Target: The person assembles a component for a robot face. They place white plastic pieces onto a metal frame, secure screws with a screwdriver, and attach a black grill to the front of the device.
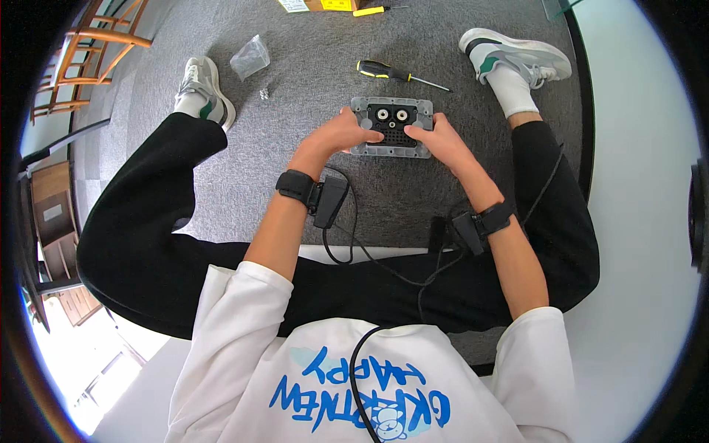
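A rectangular grey plastic housing with a black panel (391,113) is between my hands, close to the carpet; I cannot tell whether it rests on it. Two round pale fittings and a grid of small holes show on the panel. My left hand (336,138) grips the left side, its thumb lying over the black panel. On the opposite side my right hand (445,142) holds the edge, thumb also on top. The fingers beneath are mostly hidden. Just beyond the housing lies a black and yellow screwdriver (384,71), its shaft pointing right.
A clear plastic bag (251,57) and a few tiny white pieces (264,94) lie on the carpet at left. Farther off are a yellow screwdriver (371,11) and a box (325,4). Black cables (384,267) run from both wrist straps across my lap. A wooden chair (111,35) stands far left.
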{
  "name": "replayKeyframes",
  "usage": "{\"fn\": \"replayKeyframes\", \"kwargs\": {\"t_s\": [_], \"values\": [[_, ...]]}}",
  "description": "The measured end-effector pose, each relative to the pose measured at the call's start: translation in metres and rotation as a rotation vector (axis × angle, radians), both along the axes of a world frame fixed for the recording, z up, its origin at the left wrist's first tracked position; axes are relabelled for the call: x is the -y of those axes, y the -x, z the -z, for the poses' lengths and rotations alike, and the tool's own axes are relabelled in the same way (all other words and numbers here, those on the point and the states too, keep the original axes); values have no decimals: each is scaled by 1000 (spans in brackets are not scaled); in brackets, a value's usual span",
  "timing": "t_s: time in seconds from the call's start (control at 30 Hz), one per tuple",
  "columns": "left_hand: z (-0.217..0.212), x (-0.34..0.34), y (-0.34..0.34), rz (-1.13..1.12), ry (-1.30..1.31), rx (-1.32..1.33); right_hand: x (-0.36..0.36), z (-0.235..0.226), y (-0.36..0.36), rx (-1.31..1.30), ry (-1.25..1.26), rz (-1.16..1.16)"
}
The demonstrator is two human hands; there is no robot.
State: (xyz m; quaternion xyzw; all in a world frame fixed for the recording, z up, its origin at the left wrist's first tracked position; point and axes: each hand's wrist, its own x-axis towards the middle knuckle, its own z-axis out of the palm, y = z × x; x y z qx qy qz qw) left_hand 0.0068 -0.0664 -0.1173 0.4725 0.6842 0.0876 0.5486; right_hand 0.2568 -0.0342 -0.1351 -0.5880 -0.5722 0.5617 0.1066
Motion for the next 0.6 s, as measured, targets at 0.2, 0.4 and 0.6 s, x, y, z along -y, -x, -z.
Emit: {"fn": "replayKeyframes", "kwargs": {"t_s": [0.2, 0.4, 0.6], "values": [[-9, -8, -9, 59, 9, -147, -3, 0, -7, -35, 29, 77], [2, -4, -5, 87, -115, -62, 1, 1, -5, 103, -76, 37], [-39, -9, -24, 111, 28, -52, 2, -18, -9, 140, -16, 32]]}}
